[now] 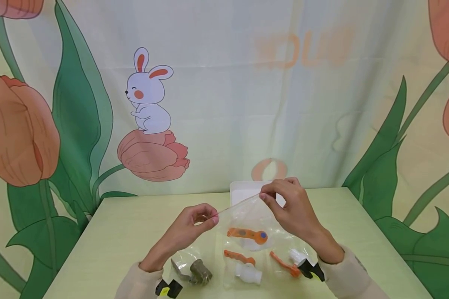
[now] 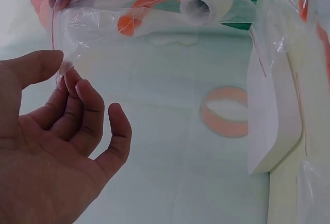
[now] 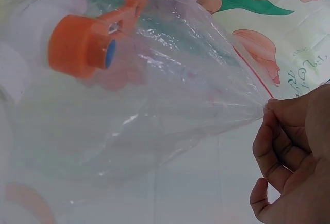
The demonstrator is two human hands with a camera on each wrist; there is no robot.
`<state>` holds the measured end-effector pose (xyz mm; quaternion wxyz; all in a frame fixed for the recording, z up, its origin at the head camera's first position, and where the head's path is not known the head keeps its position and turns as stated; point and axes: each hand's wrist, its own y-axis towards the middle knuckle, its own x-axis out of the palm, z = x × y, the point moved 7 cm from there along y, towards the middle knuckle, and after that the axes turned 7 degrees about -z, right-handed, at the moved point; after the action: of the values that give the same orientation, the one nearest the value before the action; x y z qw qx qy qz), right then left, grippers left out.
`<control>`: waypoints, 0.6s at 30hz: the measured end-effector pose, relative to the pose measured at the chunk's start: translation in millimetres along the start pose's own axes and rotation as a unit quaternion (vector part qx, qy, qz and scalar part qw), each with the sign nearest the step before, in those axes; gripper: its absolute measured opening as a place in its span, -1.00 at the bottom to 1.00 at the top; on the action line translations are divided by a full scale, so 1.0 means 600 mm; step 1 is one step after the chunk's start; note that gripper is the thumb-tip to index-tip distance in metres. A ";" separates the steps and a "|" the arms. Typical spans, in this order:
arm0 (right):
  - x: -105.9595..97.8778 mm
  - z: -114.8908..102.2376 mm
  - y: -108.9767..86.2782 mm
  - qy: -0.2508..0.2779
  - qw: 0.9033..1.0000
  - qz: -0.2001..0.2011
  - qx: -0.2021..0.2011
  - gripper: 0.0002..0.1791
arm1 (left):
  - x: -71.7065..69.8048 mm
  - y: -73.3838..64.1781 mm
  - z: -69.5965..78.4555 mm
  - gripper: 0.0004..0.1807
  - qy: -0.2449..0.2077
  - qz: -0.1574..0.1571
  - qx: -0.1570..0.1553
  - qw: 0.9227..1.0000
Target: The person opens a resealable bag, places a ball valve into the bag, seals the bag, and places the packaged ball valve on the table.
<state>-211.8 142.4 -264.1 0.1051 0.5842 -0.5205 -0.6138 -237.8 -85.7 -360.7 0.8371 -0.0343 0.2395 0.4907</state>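
Observation:
Both hands hold up a clear zip bag [image 1: 243, 214] with a red line along its top edge. My left hand [image 1: 191, 224] pinches one top corner between thumb and fingers. Higher up, my right hand [image 1: 292, 207] pinches the opposite corner, so the top edge slants and is stretched taut. Inside the bag hangs an orange part [image 3: 77, 46] with an arm and a blue round end, beside a white rounded part [image 2: 206, 2] that has a hole.
Below the hands, more clear bags lie on the table [image 1: 134, 232]. One has grey-olive parts [image 1: 200, 272], others orange pieces [image 1: 284, 265] and a white piece [image 1: 248, 274]. A white tray [image 1: 243, 189] stands at the back edge, before a printed curtain [image 1: 217, 104].

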 end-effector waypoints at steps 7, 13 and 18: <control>-0.005 0.002 -0.001 -0.003 1.000 0.002 0.005 -0.86 | -0.004 -0.004 -0.003 -0.87 0.002 0.000 0.001 1.000; -0.004 0.004 -0.002 -0.002 1.000 0.002 0.007 -0.85 | -0.005 -0.006 0.001 -0.90 0.005 0.007 0.010 1.000; -0.004 0.004 -0.003 -0.001 1.000 0.006 0.007 -0.85 | -0.003 -0.005 -0.002 -0.87 0.001 0.001 0.005 1.000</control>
<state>-212.2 146.1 -264.2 0.1046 0.5806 -0.5284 -0.6105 -236.6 -89.0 -361.7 0.8365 -0.0302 0.2431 0.4902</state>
